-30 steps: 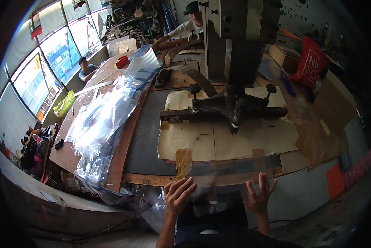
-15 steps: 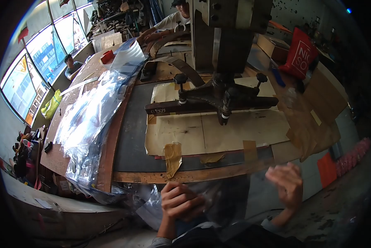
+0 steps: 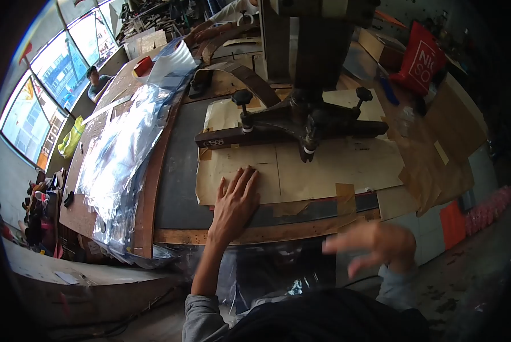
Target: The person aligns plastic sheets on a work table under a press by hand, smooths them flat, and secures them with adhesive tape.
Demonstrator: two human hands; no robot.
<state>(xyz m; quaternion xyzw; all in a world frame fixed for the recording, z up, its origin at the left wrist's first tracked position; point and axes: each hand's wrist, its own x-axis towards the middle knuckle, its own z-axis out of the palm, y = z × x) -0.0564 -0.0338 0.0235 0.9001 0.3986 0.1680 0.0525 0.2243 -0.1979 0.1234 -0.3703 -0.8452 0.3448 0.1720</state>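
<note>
A wide, oblong cream paper sheet (image 3: pixel 324 174) lies flat ahead of the person, its long axis running left to right across the body. The bare left hand (image 3: pixel 236 199) is the nearer of the 2: palm down, fingers spread, grasping nothing that shows, it rests over the sheet's near edge, left of the middle. The bare right hand (image 3: pixel 375 245) is apart from the sheet, on the person's side of its near edge, toward the right end; from this hand the sheet lies forward and to the left. Blur covers the right hand: thumb and forefinger look parted, but whether it holds anything, I cannot tell.

At the sheet's near edge, right of the middle, is 1 strip of brown tape (image 3: pixel 345 198). A long, dark metal bar (image 3: pixel 358 129) crosses above the sheet, parallel to its long axis. A flat, dark grey mat (image 3: pixel 176 154) shows beneath the sheet, left of it and along its near edge. Left of the sheet are shiny, clear plastic sheets (image 3: pixel 124 148); beyond its far right corner stands a red bag with white lettering (image 3: pixel 419 60).
</note>
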